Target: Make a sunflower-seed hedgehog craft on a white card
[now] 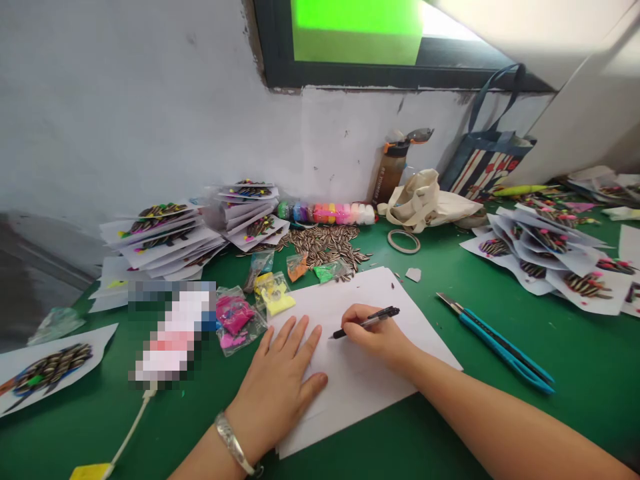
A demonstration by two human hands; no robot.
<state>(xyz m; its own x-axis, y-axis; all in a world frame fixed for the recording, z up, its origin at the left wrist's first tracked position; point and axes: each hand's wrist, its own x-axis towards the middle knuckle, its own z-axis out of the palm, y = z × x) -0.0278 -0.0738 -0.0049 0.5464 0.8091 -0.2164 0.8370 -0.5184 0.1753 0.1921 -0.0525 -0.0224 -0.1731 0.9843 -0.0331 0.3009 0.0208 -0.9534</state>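
Note:
My right hand point(375, 337) is closed around a black pen point(370, 321), its tip at the surface of a white sheet of paper point(360, 393). Whether the tip touches cannot be made out, and no clear marks show on the sheet. Flat on the left part of the paper rests my left hand point(283, 373), fingers spread, a silver bracelet point(231, 440) at the wrist. Just beyond its fingertips lie small bags of yellow clay point(277, 300) and pink clay point(237, 317). More sheets seem to lie under the top one.
Striped sunflower seeds point(325, 247) are heaped behind the paper. A blue utility knife point(495, 340), blade out, lies at right. Stacks of seed-decorated papers point(165, 240) stand left and right. A tape roll point(404, 241), cloth bag point(425, 203) and brown bottle point(391, 173) sit near the wall.

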